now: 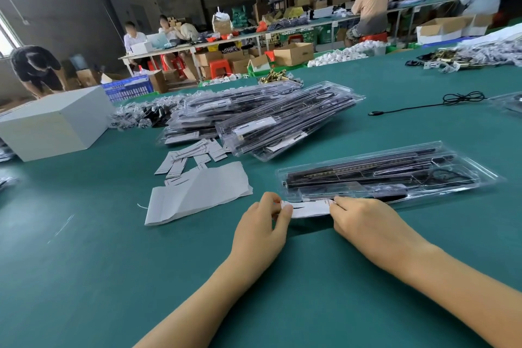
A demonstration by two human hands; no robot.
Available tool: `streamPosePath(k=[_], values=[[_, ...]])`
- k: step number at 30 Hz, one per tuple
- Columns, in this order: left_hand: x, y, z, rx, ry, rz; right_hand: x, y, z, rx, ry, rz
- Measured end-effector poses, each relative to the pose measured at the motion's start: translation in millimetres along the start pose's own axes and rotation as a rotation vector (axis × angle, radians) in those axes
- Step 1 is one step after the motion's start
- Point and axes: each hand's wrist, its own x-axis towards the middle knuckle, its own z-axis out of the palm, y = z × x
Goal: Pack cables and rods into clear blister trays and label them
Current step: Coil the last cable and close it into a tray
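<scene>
Label (pixel 308 207) pinched at both ends by both hands, left (pixel 262 230), right (pixel 367 224), print unreadable, beside blister tray (pixel 485 178)

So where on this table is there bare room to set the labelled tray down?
Bare green mat lies left of the left hand, below the backing paper, and between the tray and the loose cable. Crowded: the tray stacks and scattered labels.
</scene>
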Motion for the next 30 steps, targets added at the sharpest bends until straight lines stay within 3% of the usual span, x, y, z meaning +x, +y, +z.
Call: streamPosePath(k=[9,14,17,20,23,26,27,30], values=[[-0.6,2.9,6.1,0.311,0.063,-0.019,-3.5,-15.8,-10.5,0.026,-0.128,0.198],[-3.0,8.4,4.3,0.386,0.082,0.004,0.3,-22.7,-9.6,0.051,-0.021,0.213],[-6.2,13.5,4.2,0.458,0.185,0.15,-2.4,-26.7,-18.3,0.066,0.089,0.239],[-7.8,15.0,6.0,0.567,0.241,0.281,-5.2,-30.4,-18.8,0.0,0.095,0.268],[-4.8,13.2,5.2,0.534,0.252,0.243,-5.7,-29.9,-14.5,-0.03,0.021,0.295],[-2.4,11.7,4.8,0.362,0.193,0.08,-4.0,-29.0,-9.4,-0.094,-0.081,0.364],[-2.9,10.7,4.8,0.317,0.189,0.085,-6.0,-28.9,-10.2,-0.104,-0.126,0.359],[-6.3,9.3,4.5,0.356,0.229,0.258,-5.4,-24.2,-2.4,-0.095,-0.015,0.337]])
